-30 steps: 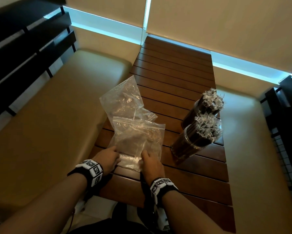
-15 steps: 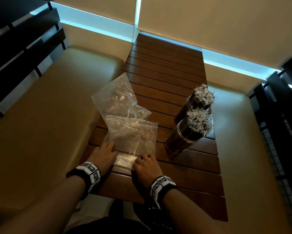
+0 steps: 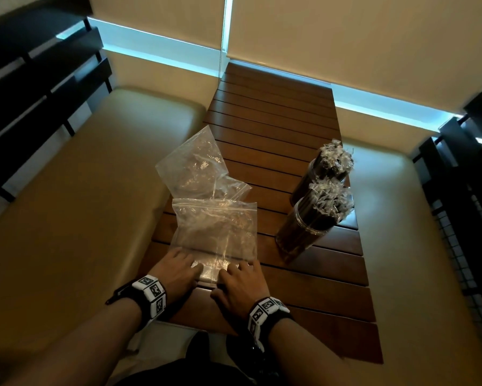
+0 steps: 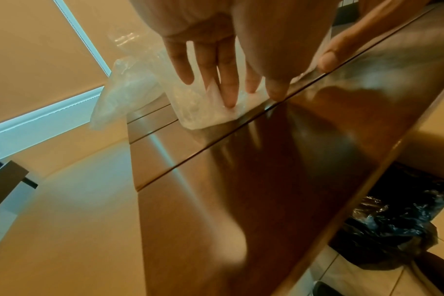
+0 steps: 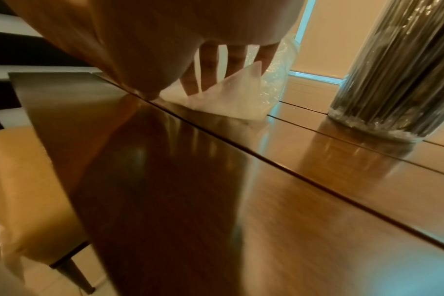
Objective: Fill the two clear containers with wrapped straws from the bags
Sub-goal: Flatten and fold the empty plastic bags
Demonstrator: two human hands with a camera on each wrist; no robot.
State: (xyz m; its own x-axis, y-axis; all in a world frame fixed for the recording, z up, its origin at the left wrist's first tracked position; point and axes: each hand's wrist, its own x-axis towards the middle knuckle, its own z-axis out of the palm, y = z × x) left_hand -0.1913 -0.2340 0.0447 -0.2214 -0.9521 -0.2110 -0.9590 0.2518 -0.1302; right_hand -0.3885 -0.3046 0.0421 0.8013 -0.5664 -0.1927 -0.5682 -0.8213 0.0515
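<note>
Two clear containers stand on the right of the slatted wooden table [image 3: 276, 112], the near one [image 3: 309, 227] and the far one [image 3: 315, 176], both packed with wrapped dark straws. Two clear zip bags lie on the left, both looking empty: the near bag [image 3: 214, 229] partly overlaps the far bag [image 3: 192, 165]. My left hand [image 3: 182, 263] and right hand [image 3: 238, 271] press straight fingers onto the near bag's folded front edge. In the left wrist view the fingers [image 4: 226, 84] lie flat on the fold [image 4: 203, 114]. In the right wrist view the fingers [image 5: 210, 70] push on the bag [image 5: 231, 104], beside the near container [image 5: 393, 70].
Beige cushioned benches [image 3: 81, 204] flank the table on both sides, with dark slatted backrests [image 3: 25, 93] behind them. Window blinds [image 3: 345, 32] close off the far end. A black bin bag [image 4: 393, 220] sits below the table's near edge.
Both hands have drawn back to the near bag's front edge, which now lies folded under flat fingers. The containers and the far bag stay put.
</note>
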